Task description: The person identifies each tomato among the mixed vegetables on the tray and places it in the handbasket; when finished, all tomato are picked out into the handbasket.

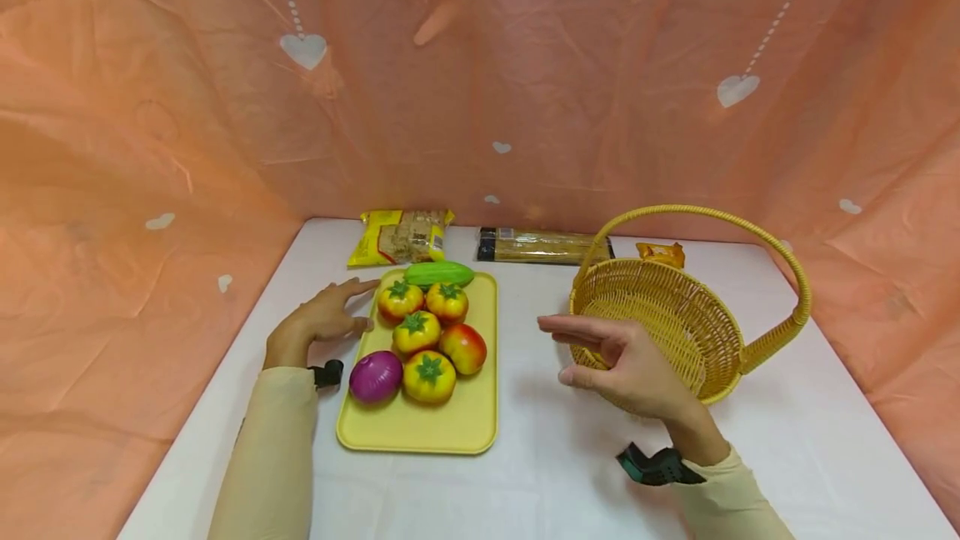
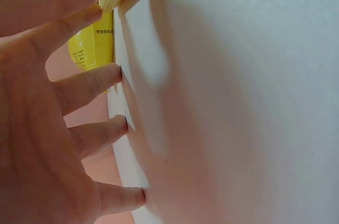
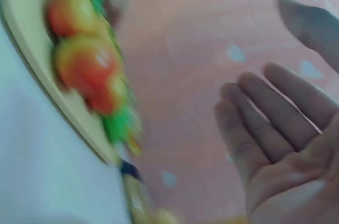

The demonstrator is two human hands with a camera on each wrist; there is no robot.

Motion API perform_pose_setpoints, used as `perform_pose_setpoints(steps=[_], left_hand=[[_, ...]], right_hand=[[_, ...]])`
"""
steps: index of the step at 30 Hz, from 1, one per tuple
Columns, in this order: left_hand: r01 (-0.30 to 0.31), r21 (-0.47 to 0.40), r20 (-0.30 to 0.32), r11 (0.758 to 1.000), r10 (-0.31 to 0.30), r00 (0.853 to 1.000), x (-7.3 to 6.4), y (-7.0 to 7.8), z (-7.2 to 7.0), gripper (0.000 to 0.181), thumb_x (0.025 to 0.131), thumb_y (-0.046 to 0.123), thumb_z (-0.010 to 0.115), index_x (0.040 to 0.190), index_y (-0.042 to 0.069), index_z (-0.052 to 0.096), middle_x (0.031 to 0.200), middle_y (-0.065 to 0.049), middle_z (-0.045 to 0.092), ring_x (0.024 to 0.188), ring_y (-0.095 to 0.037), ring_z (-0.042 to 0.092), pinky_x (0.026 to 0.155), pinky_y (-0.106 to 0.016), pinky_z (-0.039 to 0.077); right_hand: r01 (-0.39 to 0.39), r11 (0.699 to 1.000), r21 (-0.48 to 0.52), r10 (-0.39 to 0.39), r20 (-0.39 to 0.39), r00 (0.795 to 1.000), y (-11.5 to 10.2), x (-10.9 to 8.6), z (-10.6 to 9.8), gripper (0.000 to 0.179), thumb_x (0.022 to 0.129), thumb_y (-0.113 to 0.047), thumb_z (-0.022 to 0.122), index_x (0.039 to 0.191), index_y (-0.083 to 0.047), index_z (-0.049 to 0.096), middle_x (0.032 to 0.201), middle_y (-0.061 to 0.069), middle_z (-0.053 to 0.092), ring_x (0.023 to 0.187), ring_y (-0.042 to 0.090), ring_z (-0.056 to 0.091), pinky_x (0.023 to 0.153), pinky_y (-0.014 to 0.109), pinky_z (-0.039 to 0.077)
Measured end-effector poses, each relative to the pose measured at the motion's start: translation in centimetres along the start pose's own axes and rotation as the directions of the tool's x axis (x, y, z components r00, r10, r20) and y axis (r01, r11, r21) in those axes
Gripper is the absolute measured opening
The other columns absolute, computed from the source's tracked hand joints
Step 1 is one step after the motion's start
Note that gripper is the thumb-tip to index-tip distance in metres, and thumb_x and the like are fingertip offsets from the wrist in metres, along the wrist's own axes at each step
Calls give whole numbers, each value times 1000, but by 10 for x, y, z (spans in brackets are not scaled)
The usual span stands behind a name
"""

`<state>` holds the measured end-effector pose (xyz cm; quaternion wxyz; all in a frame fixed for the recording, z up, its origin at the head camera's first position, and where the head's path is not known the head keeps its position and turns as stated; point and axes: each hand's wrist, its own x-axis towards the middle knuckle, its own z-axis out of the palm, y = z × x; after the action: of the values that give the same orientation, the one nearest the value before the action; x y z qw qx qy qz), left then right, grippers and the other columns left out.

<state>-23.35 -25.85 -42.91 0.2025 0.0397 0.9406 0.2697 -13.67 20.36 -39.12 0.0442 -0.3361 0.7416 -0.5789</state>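
Observation:
My left hand (image 1: 318,319) is at the left edge of a yellow tray (image 1: 420,437), fingers spread. In the left wrist view its fingertips are down at the white tabletop, one by the tray's rim. On the tray lie several yellow-red tomatoes (image 1: 429,379) with green tops, a smooth red-yellow fruit (image 1: 463,349), a purple onion (image 1: 376,377) and a long green vegetable (image 1: 438,274), perhaps a cucumber. My right hand (image 1: 637,365) hovers before a wicker basket (image 1: 723,315), fingers straight, thumb apart, nothing held. The right wrist view is blurred around the tray.
Behind the tray lies a yellow bag of dry food (image 1: 405,238). A flat clear pack of noodle-like sticks (image 1: 536,246) is to its right. A small orange packet (image 1: 662,254) sits behind the basket, whose tall handle (image 1: 697,211) arches upward. Pink cloth (image 1: 450,107) surrounds the table.

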Motion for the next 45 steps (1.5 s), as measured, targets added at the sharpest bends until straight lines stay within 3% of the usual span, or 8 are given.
perform_pose_setpoints(steps=[4,11,16,20,25,29,38,45], left_hand=[[5,0,9,1000,-5,1000,0,1,-1,82,101,34,74,173,23,36,181,-28,18,165,-62,4,122,-89,7],[-30,32,-4,999,30,1000,0,0,-3,82,101,32,74,172,19,36,178,-30,23,163,-64,7,122,-89,9],[-17,14,3,1000,17,1000,-1,0,-3,81,101,32,73,173,20,36,179,-29,22,164,-62,6,124,-88,10],[-13,12,4,1000,13,1000,0,-1,-2,82,101,33,74,173,21,36,179,-29,22,164,-63,7,123,-88,10],[-36,23,-3,999,36,999,0,-1,-1,82,100,31,74,172,17,37,179,-31,21,163,-65,8,121,-90,10],[-51,21,-14,998,51,999,-1,-1,-1,81,100,29,75,171,15,38,178,-32,20,162,-66,8,119,-92,9],[-55,29,-16,998,55,998,-1,0,-3,80,100,28,75,171,17,39,178,-31,22,163,-65,8,119,-93,7],[-49,24,-13,999,49,999,-1,1,-3,80,100,28,74,171,17,39,178,-31,22,163,-65,7,119,-93,6]], right_hand=[[-46,984,172,40,42,998,13,5,29,55,95,1,83,147,1,66,152,26,65,140,21,68,117,34,55],[-169,937,306,132,138,982,41,14,68,55,99,-6,81,149,5,63,154,33,60,142,25,66,118,54,51],[-248,885,395,193,173,966,58,19,85,59,100,-10,81,151,8,60,153,33,60,143,41,63,115,44,56],[-287,902,324,242,173,955,62,26,98,59,97,-12,85,149,6,63,151,28,64,143,46,61,113,37,57],[-249,967,62,243,79,967,62,33,112,60,92,-18,91,146,-4,70,147,10,72,139,28,68,117,32,53],[-205,972,-118,208,13,978,63,42,119,60,89,-27,93,144,-12,74,141,1,77,133,18,71,118,34,53],[-179,960,-214,173,-45,984,64,55,138,60,86,-29,96,141,-15,76,138,-1,78,129,16,73,114,39,57],[-187,955,-230,179,-55,982,62,58,142,51,88,-24,94,136,-16,78,134,-2,80,128,16,72,114,39,56]])
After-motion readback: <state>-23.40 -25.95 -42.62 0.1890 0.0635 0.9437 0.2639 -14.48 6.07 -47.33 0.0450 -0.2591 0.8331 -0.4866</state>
